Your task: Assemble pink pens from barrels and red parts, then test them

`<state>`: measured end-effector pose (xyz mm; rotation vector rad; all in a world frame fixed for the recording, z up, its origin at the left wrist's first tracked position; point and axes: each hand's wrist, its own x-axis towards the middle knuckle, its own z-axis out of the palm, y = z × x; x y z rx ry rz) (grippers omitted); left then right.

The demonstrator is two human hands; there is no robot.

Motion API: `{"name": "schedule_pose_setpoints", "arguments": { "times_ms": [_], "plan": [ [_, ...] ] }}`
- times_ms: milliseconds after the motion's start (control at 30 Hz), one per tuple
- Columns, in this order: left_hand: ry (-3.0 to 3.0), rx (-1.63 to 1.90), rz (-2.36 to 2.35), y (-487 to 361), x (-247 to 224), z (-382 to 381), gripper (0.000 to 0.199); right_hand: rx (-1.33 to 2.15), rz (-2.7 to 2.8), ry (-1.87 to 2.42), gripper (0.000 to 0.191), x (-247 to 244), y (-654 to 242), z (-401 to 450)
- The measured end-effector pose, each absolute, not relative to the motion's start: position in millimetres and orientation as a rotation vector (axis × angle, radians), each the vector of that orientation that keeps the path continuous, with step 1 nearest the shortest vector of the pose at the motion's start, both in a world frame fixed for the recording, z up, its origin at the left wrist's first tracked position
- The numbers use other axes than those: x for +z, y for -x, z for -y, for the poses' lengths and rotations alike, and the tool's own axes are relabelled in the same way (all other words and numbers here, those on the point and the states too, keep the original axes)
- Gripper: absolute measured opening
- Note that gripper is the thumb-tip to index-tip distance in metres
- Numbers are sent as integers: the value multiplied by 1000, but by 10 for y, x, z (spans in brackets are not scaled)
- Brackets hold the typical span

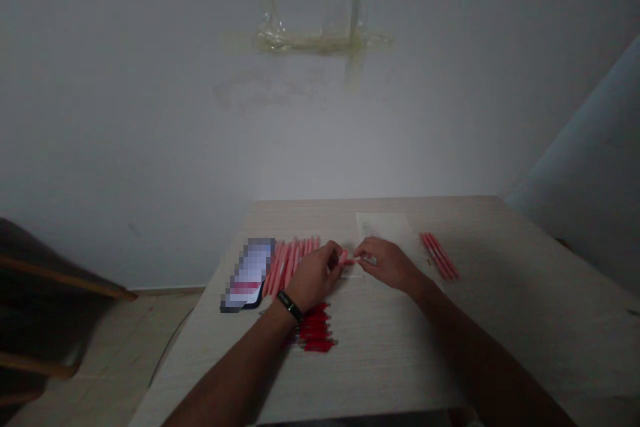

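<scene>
My left hand (pixel 316 273), with a black band on its wrist, is closed around a small pink pen part (pixel 345 258) over the middle of the table. Facing it from the right, my right hand (pixel 384 260) has its fingers pinched at a thin pale piece (pixel 367 259) close to the pink part's end. Left of my left hand lies a row of several pink pen barrels (pixel 285 265). Several red pieces (pixel 316 328) lie below my left wrist, partly hidden by it. A few pink pens (pixel 440 256) lie side by side to the right.
A phone (pixel 249 273), its screen blurred out, lies at the table's left. A white paper sheet (pixel 387 221) lies behind my right hand on the pale wooden table (pixel 380 373). The wall (pixel 320 133) stands behind the table. Wooden furniture (pixel 60 280) is at far left.
</scene>
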<state>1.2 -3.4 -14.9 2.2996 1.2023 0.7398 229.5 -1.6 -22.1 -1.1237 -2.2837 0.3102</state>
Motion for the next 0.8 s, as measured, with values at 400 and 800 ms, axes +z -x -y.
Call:
{"name": "schedule_pose_setpoints", "arguments": {
  "times_ms": [400, 800],
  "plan": [
    [-2482, 538, -961, -38, -135, 79, 17, 300, 2252, 1220, 7, -190, -2303, 12],
    [-2524, 388, -988, -71, -217, 64, 10, 361, 2319, 1200, 5, -201, -2273, 25]
  ]
}}
